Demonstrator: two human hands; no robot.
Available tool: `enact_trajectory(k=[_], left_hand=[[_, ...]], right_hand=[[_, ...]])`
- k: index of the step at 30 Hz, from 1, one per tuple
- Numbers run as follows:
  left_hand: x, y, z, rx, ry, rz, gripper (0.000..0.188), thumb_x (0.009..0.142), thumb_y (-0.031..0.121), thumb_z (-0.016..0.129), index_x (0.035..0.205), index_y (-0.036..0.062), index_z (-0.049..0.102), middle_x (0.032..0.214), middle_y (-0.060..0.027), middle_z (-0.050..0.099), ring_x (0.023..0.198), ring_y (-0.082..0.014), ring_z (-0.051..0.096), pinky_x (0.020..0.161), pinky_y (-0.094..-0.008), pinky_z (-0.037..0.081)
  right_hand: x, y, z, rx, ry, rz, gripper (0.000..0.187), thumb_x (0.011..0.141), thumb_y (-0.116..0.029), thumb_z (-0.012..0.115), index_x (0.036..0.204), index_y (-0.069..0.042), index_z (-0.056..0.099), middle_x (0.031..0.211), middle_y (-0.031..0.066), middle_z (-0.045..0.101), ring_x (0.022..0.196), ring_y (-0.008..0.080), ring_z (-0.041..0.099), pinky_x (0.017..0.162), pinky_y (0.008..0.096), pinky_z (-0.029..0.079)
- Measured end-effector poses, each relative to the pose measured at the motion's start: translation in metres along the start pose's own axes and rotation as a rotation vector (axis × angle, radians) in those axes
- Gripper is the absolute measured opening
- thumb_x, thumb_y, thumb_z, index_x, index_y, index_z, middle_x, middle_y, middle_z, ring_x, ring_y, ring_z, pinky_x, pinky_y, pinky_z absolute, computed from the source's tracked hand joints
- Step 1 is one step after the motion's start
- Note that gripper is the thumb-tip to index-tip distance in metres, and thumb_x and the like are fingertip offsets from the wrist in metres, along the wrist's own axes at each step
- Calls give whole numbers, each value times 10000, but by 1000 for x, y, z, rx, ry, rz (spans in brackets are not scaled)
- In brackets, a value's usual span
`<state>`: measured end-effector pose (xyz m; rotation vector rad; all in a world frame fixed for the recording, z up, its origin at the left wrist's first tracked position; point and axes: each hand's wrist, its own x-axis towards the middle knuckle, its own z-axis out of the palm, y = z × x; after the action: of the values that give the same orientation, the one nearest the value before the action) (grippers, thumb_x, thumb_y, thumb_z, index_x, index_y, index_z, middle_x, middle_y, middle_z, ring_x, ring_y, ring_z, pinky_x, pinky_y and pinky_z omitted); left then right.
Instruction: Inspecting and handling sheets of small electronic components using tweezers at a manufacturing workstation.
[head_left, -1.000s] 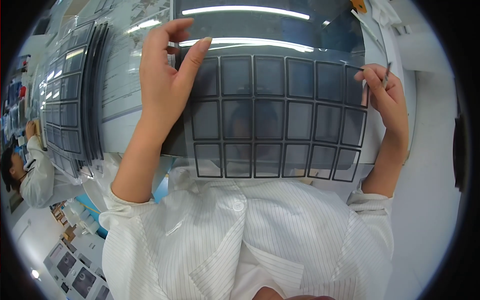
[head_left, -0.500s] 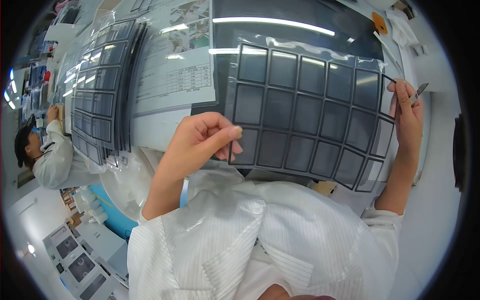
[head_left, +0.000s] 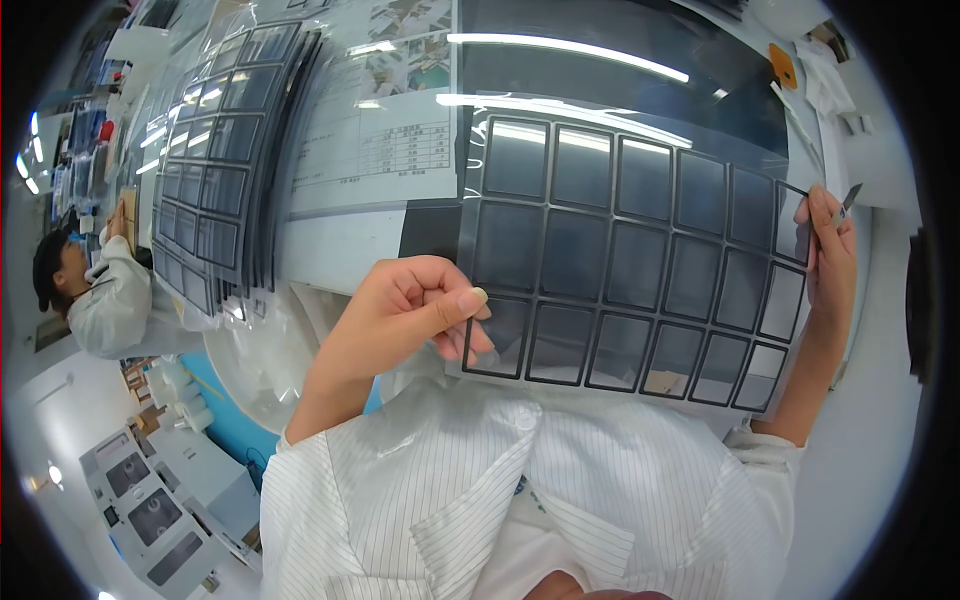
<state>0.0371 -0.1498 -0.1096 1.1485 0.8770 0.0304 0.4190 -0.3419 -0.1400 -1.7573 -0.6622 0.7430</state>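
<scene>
Our white desk (head_left: 345, 240) crosses the upper part of the head view, carrying one dark glossy panel (head_left: 740, 110) streaked with reflected light. Over this panel's near part and out past the desk's near edge, in front of our chest, we hold one clear sheet (head_left: 635, 265). We count eighteen black-outlined rectangles on it, three rows of six. Of our two hands, the left hand (head_left: 420, 310) pinches the sheet's left edge near its lower corner, thumb on top and fingers showing through from beneath. Our right hand (head_left: 828, 250) grips the sheet's right edge near the upper corner, and one small blade (head_left: 852, 197) pokes out from its fingers. To the left lies one printed page (head_left: 370, 150), with photos and a table, and beyond it one stack of similar sheets (head_left: 235, 150); we cannot tell how many it holds. One orange object (head_left: 782, 67) sits at upper right. Far left, one co-worker (head_left: 110, 300) in white sleeves and a dark cap has a hand at a brownish item (head_left: 129, 215).
</scene>
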Motion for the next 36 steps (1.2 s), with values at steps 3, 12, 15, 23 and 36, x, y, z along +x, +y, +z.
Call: enact_trajectory(k=[3, 12, 15, 23, 36], left_hand=[[-1, -3, 1, -21, -17, -35, 131, 888, 94, 588, 813, -12, 607, 686, -130, 670, 528, -98, 602, 483, -195, 466], [-5, -10, 5, -22, -23, -21, 129, 896, 89, 581, 826, -16, 608, 694, -129, 673, 543, -93, 605, 500, -201, 482], [-5, -10, 4, -21, -24, -45, 130, 898, 90, 578, 829, -16, 608, 694, -129, 672, 545, -95, 606, 499, -203, 484], [-7, -11, 4, -22, -19, -36, 134, 899, 92, 575, 829, -17, 605, 678, -127, 667, 532, -102, 608, 489, -205, 483], [-5, -15, -1, 7, -29, 17, 152, 908, 110, 570, 822, -11, 604, 675, -119, 667, 511, -90, 596, 476, -198, 482]], right_hand=[[-1, -4, -5, 50, -85, 37, 321, 983, -270, 458, 723, -88, 506, 499, -102, 340, 389, -29, 246, 383, 164, 158], [1, 0, -5, 97, -139, 13, 327, 992, -256, 435, 708, -98, 473, 502, -88, 337, 366, -17, 233, 357, 167, 159], [0, -2, -2, 112, -149, 2, 337, 996, -259, 423, 699, -104, 462, 500, -87, 332, 368, -19, 232, 359, 165, 155], [-2, -4, 0, 78, -131, -11, 326, 991, -261, 433, 703, -110, 454, 495, -87, 324, 378, -18, 225, 367, 161, 154], [-1, -2, -1, 48, -139, -18, 308, 997, -239, 415, 721, -109, 455, 499, -83, 330, 378, -18, 235, 366, 161, 157]])
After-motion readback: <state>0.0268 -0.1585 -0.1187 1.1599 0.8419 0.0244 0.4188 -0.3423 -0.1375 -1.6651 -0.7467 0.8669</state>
